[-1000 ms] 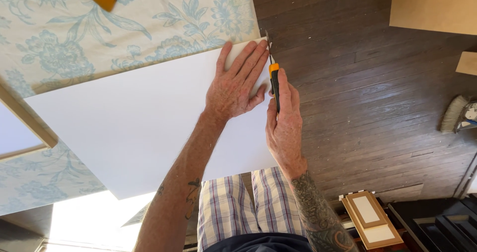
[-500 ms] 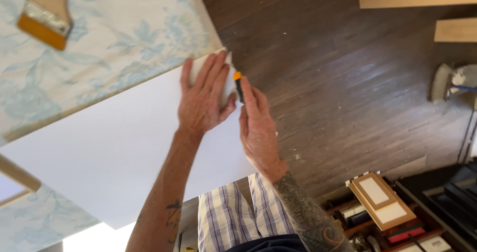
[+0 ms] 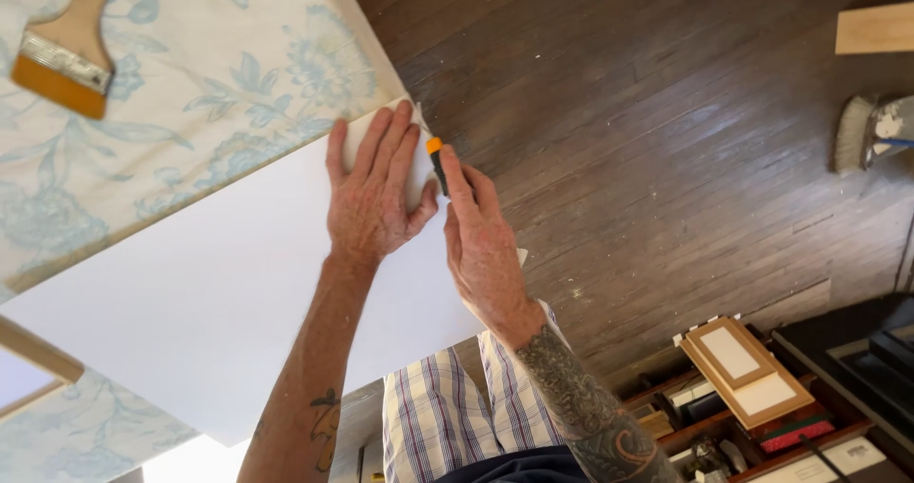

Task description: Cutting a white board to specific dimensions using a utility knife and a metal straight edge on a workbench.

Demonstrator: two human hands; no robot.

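Observation:
A large white board (image 3: 219,293) lies on a table covered with a pale blue floral cloth (image 3: 219,74). My left hand (image 3: 373,190) presses flat on the board near its far right corner, fingers spread. My right hand (image 3: 481,240) grips a utility knife with an orange and black body (image 3: 436,162), its blade at the board's right edge, just beside my left thumb.
A wide paintbrush with an orange ferrule band (image 3: 62,50) lies on the cloth at the far left. A wooden frame corner (image 3: 33,364) shows at the left edge. Dark wood floor (image 3: 666,159) lies to the right, with small frames (image 3: 747,369) stacked on a shelf and a brush (image 3: 871,131).
The view has shifted, so both hands and the board corner sit further left in the picture. The knife stays at the board's right edge near the corner, my left hand still pressing flat.

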